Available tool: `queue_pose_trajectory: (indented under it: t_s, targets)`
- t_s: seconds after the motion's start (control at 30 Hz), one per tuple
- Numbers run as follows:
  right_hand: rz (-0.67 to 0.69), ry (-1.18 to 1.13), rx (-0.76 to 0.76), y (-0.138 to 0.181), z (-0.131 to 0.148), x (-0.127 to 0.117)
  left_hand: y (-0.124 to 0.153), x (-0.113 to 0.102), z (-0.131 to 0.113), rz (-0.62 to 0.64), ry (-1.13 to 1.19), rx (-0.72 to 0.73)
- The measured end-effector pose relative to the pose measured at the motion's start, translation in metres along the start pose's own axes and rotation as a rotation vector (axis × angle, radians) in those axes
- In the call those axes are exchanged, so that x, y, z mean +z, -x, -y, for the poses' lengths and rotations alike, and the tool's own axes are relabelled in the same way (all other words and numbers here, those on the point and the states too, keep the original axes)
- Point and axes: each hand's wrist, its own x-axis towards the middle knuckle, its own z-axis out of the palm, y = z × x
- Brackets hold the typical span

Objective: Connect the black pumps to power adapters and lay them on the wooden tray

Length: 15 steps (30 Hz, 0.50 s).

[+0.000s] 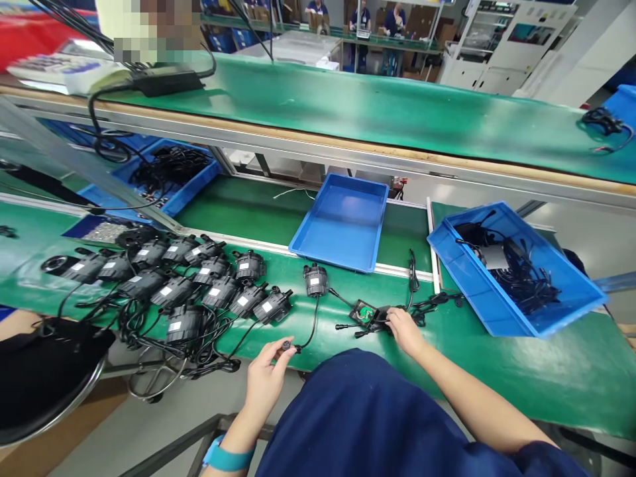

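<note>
Near the bench's front edge, my left hand [271, 364] pinches a round black cable connector [287, 345] between thumb and fingers. Its cable [315, 324] runs up to a black pump-like motor unit [315, 281] with a white label. My right hand [403, 328] has its fingers closed at the right end of a small black box [365, 313] with a round green face; the fingertips partly hide that end. Short black leads with plugs [348, 327] lie beside the box. Another lead joins it towards the motor unit.
Several similar motor units [173, 290] with tangled cables crowd the bench at left. A shallow blue tray [342, 218] lies behind the single unit. At right stands a tilted blue bin [477, 291] of black cables. A raised green shelf [348, 93] spans the back; a stool [50, 377] is at left.
</note>
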Motion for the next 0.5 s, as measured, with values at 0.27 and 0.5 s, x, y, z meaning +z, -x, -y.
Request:
queue_pose_trajectory:
  t_s: [0.27, 0.5]
  targets:
    - [-0.123, -0.277, 0.046, 0.034, 0.023, -0.089, 0.000, 0.016, -0.007, 0.152, -0.023, 0.089]
    - [0.169, -0.147, 0.160, 0.115, -0.003, -0.108, -0.006, 0.042, -0.010, 0.278, 0.002, 0.118]
